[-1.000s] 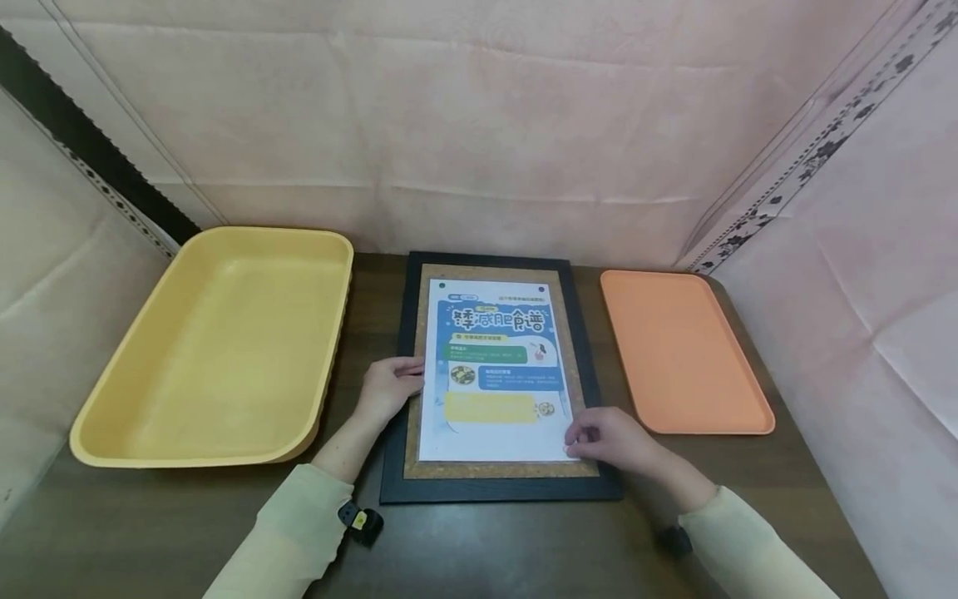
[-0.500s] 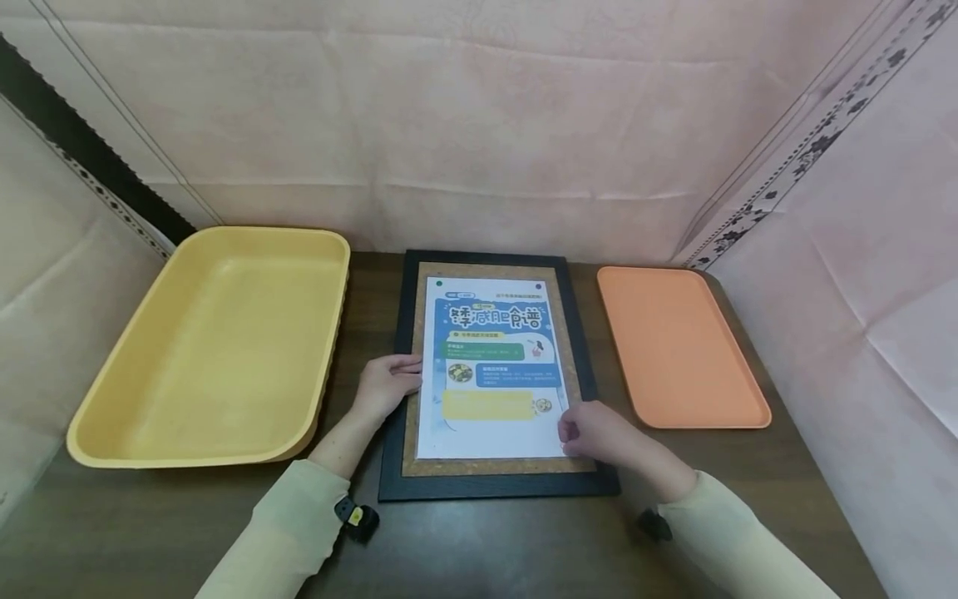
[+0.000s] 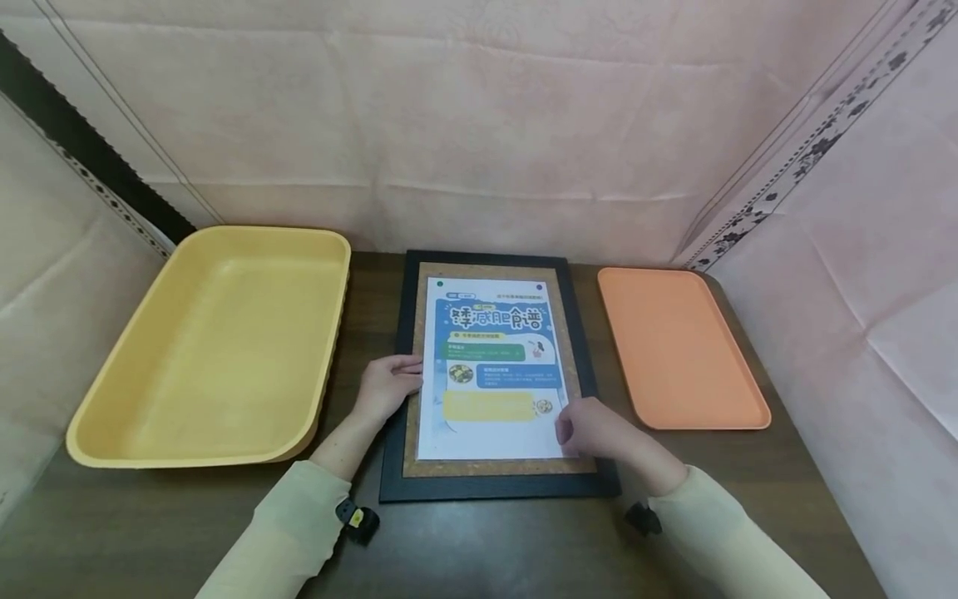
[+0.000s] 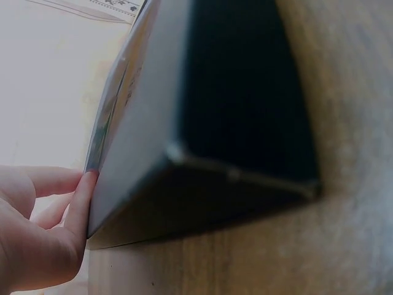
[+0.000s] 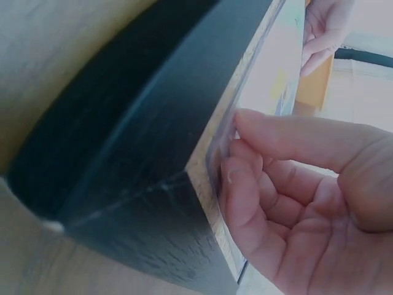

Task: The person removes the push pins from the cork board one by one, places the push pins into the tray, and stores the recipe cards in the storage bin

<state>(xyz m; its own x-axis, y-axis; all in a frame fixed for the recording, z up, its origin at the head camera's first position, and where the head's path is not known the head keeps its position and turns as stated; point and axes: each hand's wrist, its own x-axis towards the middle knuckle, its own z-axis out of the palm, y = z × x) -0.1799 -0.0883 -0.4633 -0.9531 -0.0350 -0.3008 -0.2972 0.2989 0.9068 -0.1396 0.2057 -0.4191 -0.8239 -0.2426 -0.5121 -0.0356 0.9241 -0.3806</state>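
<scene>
A printed paper sheet [image 3: 490, 441], with blue, green and yellow blocks and Chinese lettering, lies on a cork board [image 3: 412, 416] in a black frame [image 3: 501, 489]. Small round tacks, one green [image 3: 440, 284] and one purple [image 3: 539, 287], sit at its upper corners. My left hand [image 3: 385, 389] rests with extended fingers at the sheet's left edge. Over the lower right corner is my right hand [image 3: 602, 428], its fingers curled and thumb tip against the sheet in the right wrist view. I cannot tell whether something small is between its fingertips.
A deep yellow tray [image 3: 344, 299] stands left of the frame on the dark wooden table [image 3: 494, 549]. To the right lies a flat orange tray [image 3: 684, 349]. Pale cloth [image 3: 479, 125] walls in the back and both sides.
My right hand has shifted slightly left and turned at the lower right corner, its wrist swinging inward. The left hand keeps its place on the sheet; the view shifts slightly.
</scene>
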